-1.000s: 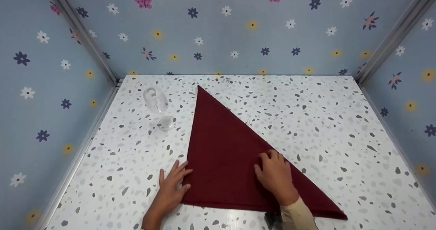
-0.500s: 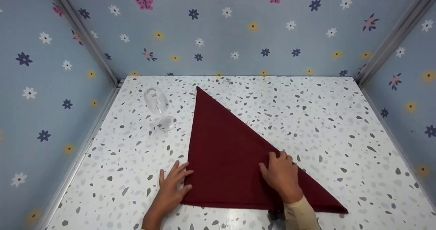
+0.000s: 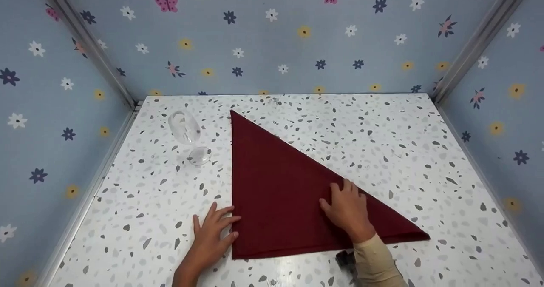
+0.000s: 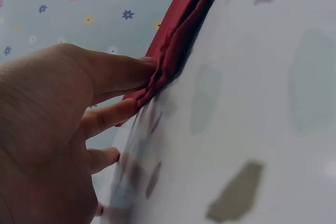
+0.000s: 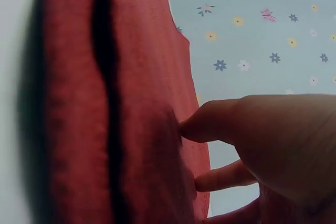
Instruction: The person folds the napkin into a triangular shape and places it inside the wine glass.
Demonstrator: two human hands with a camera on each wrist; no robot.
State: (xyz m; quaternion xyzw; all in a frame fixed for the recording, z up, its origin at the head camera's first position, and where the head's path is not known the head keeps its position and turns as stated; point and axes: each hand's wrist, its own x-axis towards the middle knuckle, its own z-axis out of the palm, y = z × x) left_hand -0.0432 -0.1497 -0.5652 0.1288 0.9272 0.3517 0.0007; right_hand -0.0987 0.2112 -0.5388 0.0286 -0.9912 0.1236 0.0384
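A triangular dark red cloth [image 3: 278, 193] lies on a speckled surface [image 3: 412, 163]. The left hand [image 3: 211, 238], fingers spread, touches its left edge; the right hand [image 3: 349, 210], thumb and fingers apart, rests near its slanted edge.

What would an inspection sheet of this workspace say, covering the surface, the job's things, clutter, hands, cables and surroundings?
Surface: white speckled table.
Job's things: dark red cloth, lying flat in a triangle, with layers showing along its near edge.
Clutter: clear glass, seemingly upright, left of the cloth and apart from it; a dark item beside the right sleeve, too unclear to name.
Hands: left hand touches the cloth's left edge; right hand rests on the cloth near its slanting edge.
Cables: nothing seen.
Surroundings: blue walls printed with flowers and butterflies; grey strips at the back corners.
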